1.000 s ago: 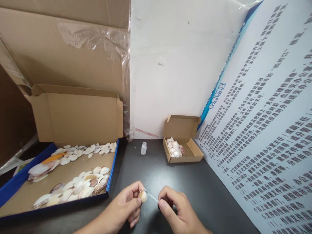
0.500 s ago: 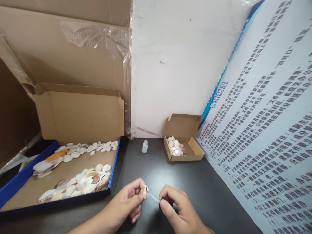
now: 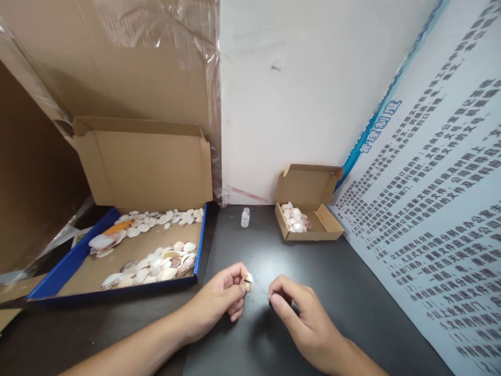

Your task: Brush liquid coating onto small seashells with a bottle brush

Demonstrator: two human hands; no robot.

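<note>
My left hand (image 3: 227,292) pinches a small seashell (image 3: 248,282) between thumb and fingertips, its brownish side with a dark mark facing me. My right hand (image 3: 297,308) is closed to its right, apart from the shell, thumb pressed against the curled forefinger. It grips a thin clear stick (image 3: 263,290) that points at the shell and shows only faintly; a dark end is mostly hidden by the fingers. Beyond the hands a small clear bottle (image 3: 245,218) stands upright on the black table (image 3: 219,250).
At the left lies a blue-edged cardboard box (image 3: 88,277), lid raised, with many white and brown seashells (image 3: 156,263) and an orange piece (image 3: 118,227). A smaller open cardboard box (image 3: 313,236) with shells stands at the back right. A printed board (image 3: 430,209) leans along the right side.
The view has shifted, so everything sits higher and further right. The stick's tip has drawn away from the shell, the gap between my hands is slightly wider, and the shell has turned a little.
</note>
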